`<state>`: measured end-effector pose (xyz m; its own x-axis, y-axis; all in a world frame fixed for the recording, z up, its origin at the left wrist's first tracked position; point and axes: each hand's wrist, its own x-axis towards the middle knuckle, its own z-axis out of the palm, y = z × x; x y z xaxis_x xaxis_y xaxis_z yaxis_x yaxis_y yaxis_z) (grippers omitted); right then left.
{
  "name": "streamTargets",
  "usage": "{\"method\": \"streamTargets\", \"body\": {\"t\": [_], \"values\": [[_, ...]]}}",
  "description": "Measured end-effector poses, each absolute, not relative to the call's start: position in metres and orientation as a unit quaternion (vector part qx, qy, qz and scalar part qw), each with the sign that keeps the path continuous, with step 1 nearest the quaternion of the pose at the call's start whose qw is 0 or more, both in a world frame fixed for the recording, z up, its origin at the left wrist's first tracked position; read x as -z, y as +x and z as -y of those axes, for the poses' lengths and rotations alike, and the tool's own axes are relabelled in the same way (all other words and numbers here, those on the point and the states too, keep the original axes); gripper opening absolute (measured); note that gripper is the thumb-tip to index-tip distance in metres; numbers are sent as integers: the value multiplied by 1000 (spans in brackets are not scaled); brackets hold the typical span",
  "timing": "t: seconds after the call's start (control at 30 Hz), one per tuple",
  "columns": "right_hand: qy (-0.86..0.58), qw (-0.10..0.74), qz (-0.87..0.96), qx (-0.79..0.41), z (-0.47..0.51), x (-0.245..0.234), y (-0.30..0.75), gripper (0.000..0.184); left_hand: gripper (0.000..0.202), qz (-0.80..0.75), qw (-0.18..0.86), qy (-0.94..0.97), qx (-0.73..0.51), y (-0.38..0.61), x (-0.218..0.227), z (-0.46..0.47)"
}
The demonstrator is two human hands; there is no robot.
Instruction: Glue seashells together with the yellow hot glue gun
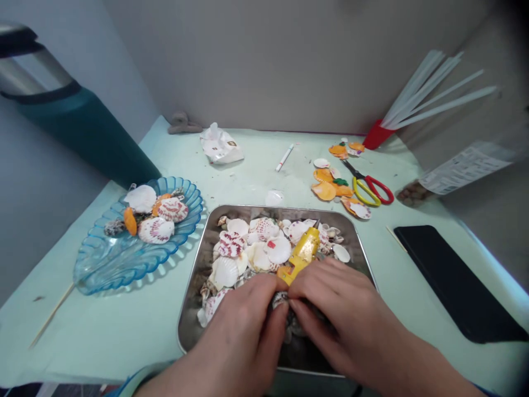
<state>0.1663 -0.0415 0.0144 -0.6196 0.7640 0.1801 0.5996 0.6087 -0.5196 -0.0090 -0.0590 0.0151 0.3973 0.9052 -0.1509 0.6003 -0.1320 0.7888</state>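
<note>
My left hand [243, 322] and my right hand [345, 306] meet over the front of a metal tray [189, 292]. Thumbs and forefingers of both pinch a small dark-and-white speckled shell [280, 299], mostly covered by the fingers. Just beyond my right hand, a yellow hot glue gun [305, 251] rests on the shells, its metal nozzle pointing away. White and purple-streaked scallop shells [260, 256] fill much of the tray. My forearms hide part of its near side.
At left are a blue leaf-shaped dish [119, 267] holding shells, a wooden stick [52, 317] and a tall green bottle [91, 127]. Scissors [367, 190], orange shell pieces [328, 184], a red cup of glue sticks [377, 134] and a black phone [450, 275] lie right.
</note>
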Motion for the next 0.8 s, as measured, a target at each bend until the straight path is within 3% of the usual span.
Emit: {"method": "streamTargets", "body": {"t": [0.47,0.8], "values": [[-402,243,866,-169,25,-7,165,17,18,-533,285,763,-229,-6,-1,46],[-390,221,873,-192,24,-3,166,16,15,-536,338,750,-188,-9,1,47]]}}
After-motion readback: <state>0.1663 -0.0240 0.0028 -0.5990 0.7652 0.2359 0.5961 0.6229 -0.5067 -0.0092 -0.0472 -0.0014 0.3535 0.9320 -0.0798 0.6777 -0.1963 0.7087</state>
